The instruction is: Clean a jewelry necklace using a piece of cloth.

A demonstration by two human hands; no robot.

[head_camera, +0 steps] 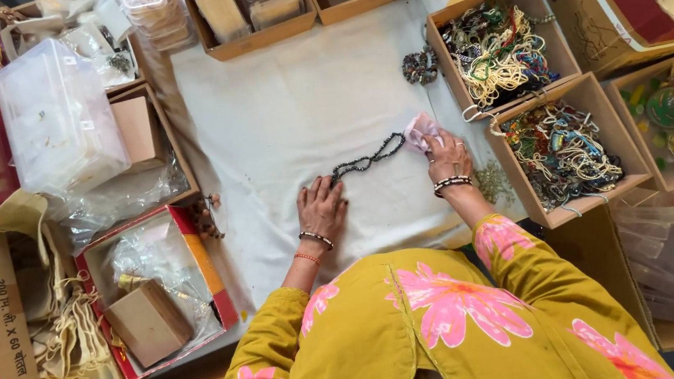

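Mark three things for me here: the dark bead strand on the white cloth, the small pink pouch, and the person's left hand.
dark bead strand (367,160), head view, middle of the strand.
pink pouch (418,130), head view, its exposed upper part above the fingers.
left hand (322,207), head view, back of the hand, flat on the cloth.

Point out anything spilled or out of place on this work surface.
A dark beaded bundle lies loose on the white cloth, outside the box of bracelets, and small beads are scattered by the right hand.
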